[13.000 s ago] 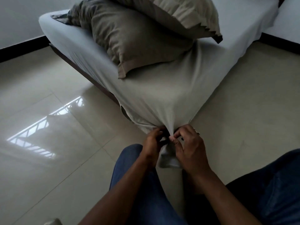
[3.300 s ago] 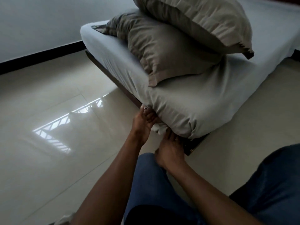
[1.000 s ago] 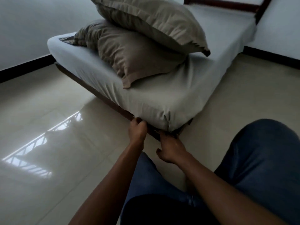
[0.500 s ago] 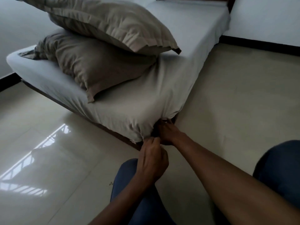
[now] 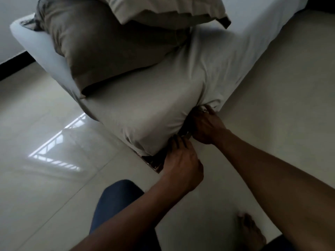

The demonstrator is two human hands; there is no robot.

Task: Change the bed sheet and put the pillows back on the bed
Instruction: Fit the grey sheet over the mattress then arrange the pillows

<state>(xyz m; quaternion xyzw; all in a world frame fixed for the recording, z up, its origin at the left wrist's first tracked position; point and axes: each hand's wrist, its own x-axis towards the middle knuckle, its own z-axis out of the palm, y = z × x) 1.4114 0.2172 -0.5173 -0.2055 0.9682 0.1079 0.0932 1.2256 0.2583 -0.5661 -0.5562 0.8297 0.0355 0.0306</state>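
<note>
Where the grey bed sheet (image 5: 154, 109) wraps the near mattress corner, the left hand (image 5: 181, 160) touches its lower edge above the bed frame (image 5: 155, 164). The right hand (image 5: 206, 127) meets the gathered fold. Neither grip can be determined, as the fingertips are hidden. The upper pillow (image 5: 163, 9) rests on the lower pillow (image 5: 101, 48), on the bed behind.

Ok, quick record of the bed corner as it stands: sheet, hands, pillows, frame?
sheet: over the mattress corner, bunched where the hands meet it
left hand: fingers at the sheet's lower edge; grip unclear
right hand: at the corner fold; grip unclear
stack: upper pillow on lower pillow, on the sheet
frame: dark corner showing below the sheet
</note>
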